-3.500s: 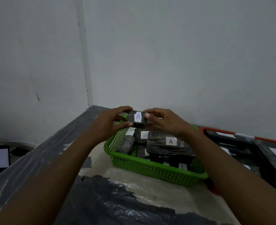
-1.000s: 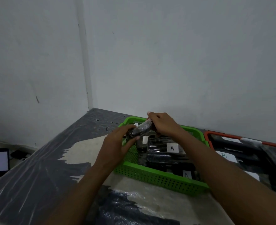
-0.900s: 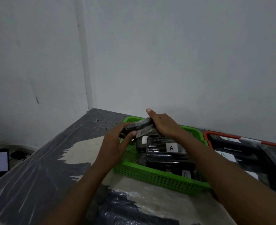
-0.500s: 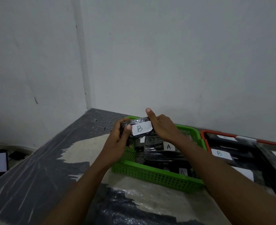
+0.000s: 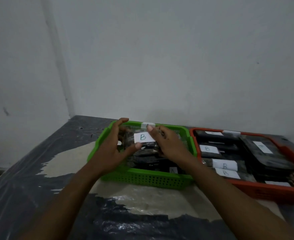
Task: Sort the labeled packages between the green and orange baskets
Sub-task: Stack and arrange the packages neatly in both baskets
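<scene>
- Left hand [image 5: 111, 149] and right hand [image 5: 167, 144] both gripped one dark wrapped package [image 5: 139, 141] by its short ends; left thumb pressed at its lower edge, right thumb at its upper edge
- Package hung in the air just over the far-left part of the green basket [image 5: 142, 177], resting on nothing
- Change from half a second before: same two-handed hold, white label now squarely facing us and read as "B"; a second before that the label had been turned away and unreadable
- The piece we had held 3.5 s ago carried an "A", so we took this as a different package, or another face; we could not tell which
- Meaning for the sort: green basket showed an "A" label near its front wall, while the orange basket [image 5: 264, 189] showed several "B" labels, so we judged this package belonged to the right, in orange
- Long axis ran left to right between the hands, roughly level; label face tipped up toward the camera, letter upright
- Orange basket sat touching the green one on its right, already fairly full
</scene>
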Available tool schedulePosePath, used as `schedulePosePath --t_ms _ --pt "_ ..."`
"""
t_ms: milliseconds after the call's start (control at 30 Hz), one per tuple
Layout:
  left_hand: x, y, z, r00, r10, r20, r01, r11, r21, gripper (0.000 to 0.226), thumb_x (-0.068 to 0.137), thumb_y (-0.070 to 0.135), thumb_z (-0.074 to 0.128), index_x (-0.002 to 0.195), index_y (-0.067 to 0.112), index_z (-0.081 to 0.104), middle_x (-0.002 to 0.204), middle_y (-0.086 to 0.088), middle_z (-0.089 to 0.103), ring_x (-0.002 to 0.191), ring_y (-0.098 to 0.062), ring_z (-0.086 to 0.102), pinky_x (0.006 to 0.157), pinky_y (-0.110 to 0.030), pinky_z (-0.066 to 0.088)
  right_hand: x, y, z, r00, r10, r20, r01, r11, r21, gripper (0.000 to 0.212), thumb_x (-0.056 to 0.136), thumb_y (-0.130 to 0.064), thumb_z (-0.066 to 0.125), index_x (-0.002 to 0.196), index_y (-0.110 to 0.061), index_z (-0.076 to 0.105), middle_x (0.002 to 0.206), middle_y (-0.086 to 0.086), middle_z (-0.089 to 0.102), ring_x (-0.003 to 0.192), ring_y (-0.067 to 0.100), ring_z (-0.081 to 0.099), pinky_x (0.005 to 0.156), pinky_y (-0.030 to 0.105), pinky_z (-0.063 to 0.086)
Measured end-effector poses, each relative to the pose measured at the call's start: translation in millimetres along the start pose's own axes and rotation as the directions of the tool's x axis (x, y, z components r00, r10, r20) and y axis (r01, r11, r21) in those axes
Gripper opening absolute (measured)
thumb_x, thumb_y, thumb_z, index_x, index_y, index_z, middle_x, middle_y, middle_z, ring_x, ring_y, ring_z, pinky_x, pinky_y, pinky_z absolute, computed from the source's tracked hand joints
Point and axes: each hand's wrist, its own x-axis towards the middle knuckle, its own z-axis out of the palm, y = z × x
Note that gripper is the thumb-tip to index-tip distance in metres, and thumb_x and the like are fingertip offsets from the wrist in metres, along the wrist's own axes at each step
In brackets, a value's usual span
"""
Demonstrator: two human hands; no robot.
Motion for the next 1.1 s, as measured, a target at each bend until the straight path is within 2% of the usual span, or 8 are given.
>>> schedulePosePath --t_ms 100,333,467,633,733,900,1000,1100 --pt "3 9 7 0.976 0.191 0.108 -0.209 0.957 0.2 0.066 0.081 0.061 0.069 0.136 0.03 0.05 0.121 0.02 0.055 0.107 0.008 0.054 0.072 -0.002 0.043 -24 9 -23 0.997 0.072 0.006 -0.072 0.996 0.051 0.051 0.089 -0.07 0.054 0.099 -0.02 0.063 0.067 0.004 0.058 0.049 0.011 0.052 0.048 0.027 0.045" --pt "18 43 51 0.93 0.302 0.208 -0.336 0.928 0.158 0.063 0.081 0.054 0.072 0.134 0.021 0.06 0.123 0.015 0.06 0.109 0.009 0.055 0.085 -0.01 0.049 -69 18 -86 0.992 0.127 0.024 -0.129 0.966 0.223 0.038 0.088 -0.06 0.065 0.108 -0.028 0.066 0.071 0.012 0.055 0.053 0.017 0.049 0.048 0.03 0.043" --pt "29 58 84 0.933 0.312 0.181 -0.327 0.943 0.058 0.063 0.079 0.046 0.075 0.133 0.018 0.061 0.126 0.007 0.063 0.111 -0.008 0.062 0.083 -0.026 0.058 -92 21 -136 0.992 0.109 0.055 -0.111 0.994 0.024 0.041 0.088 -0.06 0.064 0.126 -0.047 0.059 0.111 -0.003 0.074 0.089 0.019 0.072 0.082 0.037 0.061" --pt "40 80 125 0.912 0.359 0.198 -0.37 0.929 0.018 0.064 0.079 0.043 0.076 0.134 0.016 0.06 0.129 0.006 0.062 0.115 -0.009 0.059 0.096 -0.029 0.054 -110 13 -198 1.0 0.021 0.01 -0.018 0.969 -0.246 0.058 0.086 -0.044 0.072 0.139 -0.046 0.05 0.131 -0.014 0.062 0.106 0.006 0.069 0.084 0.03 0.06" --pt "48 93 152 0.912 0.369 0.179 -0.373 0.928 -0.011 0.061 0.08 0.041 0.078 0.134 0.018 0.06 0.126 0.005 0.064 0.114 -0.009 0.061 0.093 -0.018 0.052 -121 4 -232 0.999 -0.037 0.021 0.042 0.895 -0.443 0.055 0.082 -0.05 0.074 0.133 -0.051 0.054 0.13 -0.025 0.059 0.111 0.001 0.063 0.084 0.019 0.057" --pt "53 113 197 0.915 0.355 0.192 -0.335 0.933 -0.129 0.063 0.077 0.051 0.074 0.133 0.025 0.06 0.117 0.018 0.06 0.109 0.013 0.056 0.085 -0.007 0.049 -133 8 -275 1.0 -0.016 0.02 0.024 0.852 -0.522 0.059 0.073 -0.04 0.084 0.128 -0.039 0.064 0.123 -0.017 0.065 0.105 0.009 0.066 0.086 0.033 0.061" --pt "57 119 229 0.917 0.343 0.201 -0.316 0.936 -0.157 0.057 0.08 0.039 0.08 0.131 0.021 0.062 0.122 0.011 0.064 0.11 0.001 0.06 0.089 -0.022 0.056 -144 16 -298 1.0 -0.002 0.0 0.002 0.815 -0.579 0.058 0.072 -0.041 0.085 0.126 -0.043 0.064 0.116 -0.016 0.068 0.102 0.008 0.068 0.087 0.034 0.06" --pt "62 122 256 0.894 0.336 0.297 -0.325 0.942 -0.089 0.063 0.082 0.043 0.078 0.138 0.02 0.057 0.13 0.004 0.062 0.112 -0.001 0.057 0.093 -0.015 0.051 -155 32 -317 0.998 0.051 -0.036 -0.062 0.788 -0.612 0.059 0.07 -0.039 0.087 0.125 -0.04 0.065 0.114 -0.013 0.068 0.1 0.008 0.068 0.086 0.037 0.06"
